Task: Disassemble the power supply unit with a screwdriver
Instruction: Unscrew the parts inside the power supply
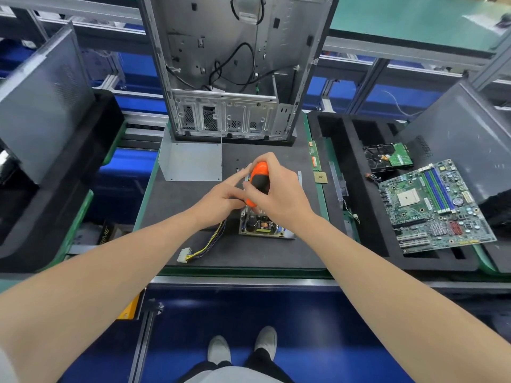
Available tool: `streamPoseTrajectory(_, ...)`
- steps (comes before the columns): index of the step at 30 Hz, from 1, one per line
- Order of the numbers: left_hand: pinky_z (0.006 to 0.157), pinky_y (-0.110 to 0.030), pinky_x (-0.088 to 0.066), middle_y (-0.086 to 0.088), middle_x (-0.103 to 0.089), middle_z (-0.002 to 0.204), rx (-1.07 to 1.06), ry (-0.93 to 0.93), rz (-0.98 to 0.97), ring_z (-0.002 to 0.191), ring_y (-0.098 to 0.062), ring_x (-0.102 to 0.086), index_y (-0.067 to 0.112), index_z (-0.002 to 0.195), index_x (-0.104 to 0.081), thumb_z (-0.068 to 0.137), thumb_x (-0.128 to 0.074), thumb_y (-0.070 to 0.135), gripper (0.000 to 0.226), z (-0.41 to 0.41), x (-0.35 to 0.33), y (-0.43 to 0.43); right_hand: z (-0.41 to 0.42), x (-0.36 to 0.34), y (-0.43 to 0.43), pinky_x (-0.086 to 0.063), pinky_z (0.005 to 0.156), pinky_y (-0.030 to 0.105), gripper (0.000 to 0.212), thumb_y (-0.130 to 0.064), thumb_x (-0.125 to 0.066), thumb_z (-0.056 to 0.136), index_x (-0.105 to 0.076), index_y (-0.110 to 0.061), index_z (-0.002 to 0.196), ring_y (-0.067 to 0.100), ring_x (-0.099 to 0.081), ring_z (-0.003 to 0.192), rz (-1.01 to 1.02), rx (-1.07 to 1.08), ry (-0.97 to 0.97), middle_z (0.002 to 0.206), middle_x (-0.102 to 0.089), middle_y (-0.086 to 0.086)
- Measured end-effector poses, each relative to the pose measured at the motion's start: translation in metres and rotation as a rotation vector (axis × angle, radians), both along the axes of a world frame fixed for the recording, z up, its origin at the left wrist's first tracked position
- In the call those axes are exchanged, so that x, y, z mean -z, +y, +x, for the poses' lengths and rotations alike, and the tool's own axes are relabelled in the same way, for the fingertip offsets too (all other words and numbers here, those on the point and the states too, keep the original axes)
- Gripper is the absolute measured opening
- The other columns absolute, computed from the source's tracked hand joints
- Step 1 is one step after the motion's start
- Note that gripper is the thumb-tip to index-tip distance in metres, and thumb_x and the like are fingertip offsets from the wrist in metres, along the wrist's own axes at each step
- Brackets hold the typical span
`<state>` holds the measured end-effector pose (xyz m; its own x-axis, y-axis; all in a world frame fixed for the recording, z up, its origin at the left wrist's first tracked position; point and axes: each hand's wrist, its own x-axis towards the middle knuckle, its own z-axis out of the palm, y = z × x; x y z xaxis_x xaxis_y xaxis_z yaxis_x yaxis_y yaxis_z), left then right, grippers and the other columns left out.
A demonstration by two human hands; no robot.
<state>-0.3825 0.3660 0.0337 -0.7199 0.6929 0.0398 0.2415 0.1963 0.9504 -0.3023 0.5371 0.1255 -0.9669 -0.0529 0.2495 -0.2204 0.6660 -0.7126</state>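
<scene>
Likely stiff yet fragile, the power supply unit (262,226) wants edge holds; the right hand (279,197) grips the screwdriver (258,179), the left hand (221,199) beside it, hold unclear.

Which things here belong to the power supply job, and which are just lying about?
Job: screwdriver, power supply, metal cover, cable.
Lying about: motherboard, hard drive, CPU, case.
</scene>
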Motion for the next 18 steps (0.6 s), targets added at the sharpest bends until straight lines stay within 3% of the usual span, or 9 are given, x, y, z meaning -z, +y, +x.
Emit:
streamPoseTrajectory(2, 0.125, -0.062, -0.025, 0.011, -0.033, 0.167, 0.003, -0.008, 0.014, 0.156, -0.021, -0.027, 0.024, 0.106, -0.083, 0.086, -0.059, 0.004, 0.037, 0.0, -0.001, 0.0, 0.0, 0.0, 0.0, -0.043, 0.065, 0.013, 0.033, -0.033, -0.07, 0.095, -0.048, -0.025, 0.118, 0.005, -0.06, 0.079, 0.002, -0.002, -0.005, 0.085, -0.057, -0.015)
streamPoseTrajectory(7, 0.124, -0.063, -0.025, 0.011, -0.033, 0.166, 0.014, 0.008, 0.006, 0.156, -0.022, -0.028, 0.025, 0.108, -0.083, 0.086, -0.059, 0.008, 0.037, 0.0, -0.001, 0.0, 0.0, 0.0, -0.002, -0.047, 0.067, 0.024, 0.034, -0.032, -0.071, 0.094, -0.048, -0.024, 0.119, 0.007, -0.059, 0.08, 0.005, -0.003, -0.004, 0.086, -0.056, -0.015)
streamPoseTrajectory(10, 0.124, -0.063, -0.026, 0.011, -0.032, 0.168, 0.017, 0.006, 0.009, 0.156, -0.023, -0.027, 0.021, 0.107, -0.083, 0.088, -0.06, -0.001, 0.037, -0.001, -0.001, 0.0, 0.0, 0.0, -0.001, -0.053, 0.069, 0.029, 0.036, -0.035, -0.072, 0.093, -0.049, -0.024, 0.118, 0.011, -0.06, 0.081, 0.017, 0.004, -0.005, 0.087, -0.058, -0.011)
streamPoseTrajectory(13, 0.124, -0.059, -0.027, 0.001, -0.038, 0.165, -0.017, -0.051, 0.026, 0.154, -0.024, -0.032, 0.016, 0.102, -0.083, 0.093, -0.061, -0.01, 0.035, 0.002, -0.002, 0.001, 0.002, -0.004, 0.002, -0.049, 0.07, 0.021, 0.036, -0.032, -0.077, 0.089, -0.053, -0.023, 0.114, 0.008, -0.059, 0.082, 0.02, -0.079, 0.011, 0.086, -0.057, -0.017)
streamPoseTrajectory(15, 0.127, -0.049, -0.027, 0.003, -0.043, 0.161, -0.034, -0.073, 0.057, 0.152, -0.02, -0.036, 0.027, 0.09, -0.083, 0.094, -0.062, -0.008, 0.041, 0.007, -0.01, 0.001, 0.001, -0.011, 0.007, -0.05, 0.072, 0.025, 0.032, -0.023, -0.079, 0.086, -0.057, -0.021, 0.109, 0.01, -0.059, 0.084, 0.019, -0.179, -0.004, 0.089, -0.06, -0.012)
streamPoseTrajectory(16, 0.125, -0.037, -0.03, 0.013, -0.048, 0.155, -0.025, -0.055, 0.073, 0.147, -0.012, -0.04, 0.036, 0.085, -0.082, 0.093, -0.063, -0.004, 0.045, 0.012, -0.017, 0.001, 0.0, -0.017, 0.009, -0.052, 0.074, 0.032, 0.03, -0.019, -0.079, 0.083, -0.06, -0.021, 0.106, 0.013, -0.059, 0.086, 0.019, -0.224, -0.038, 0.091, -0.061, -0.006)
streamPoseTrajectory(18, 0.11, -0.014, -0.037, 0.029, -0.055, 0.137, -0.002, 0.01, 0.088, 0.132, 0.002, -0.049, 0.045, 0.087, -0.079, 0.092, -0.064, 0.005, 0.043, 0.018, -0.026, 0.002, -0.003, -0.031, 0.014, -0.055, 0.076, 0.04, 0.03, -0.017, -0.08, 0.08, -0.062, -0.023, 0.103, 0.02, -0.06, 0.089, 0.058, -0.3, -0.125, 0.095, -0.063, 0.0)
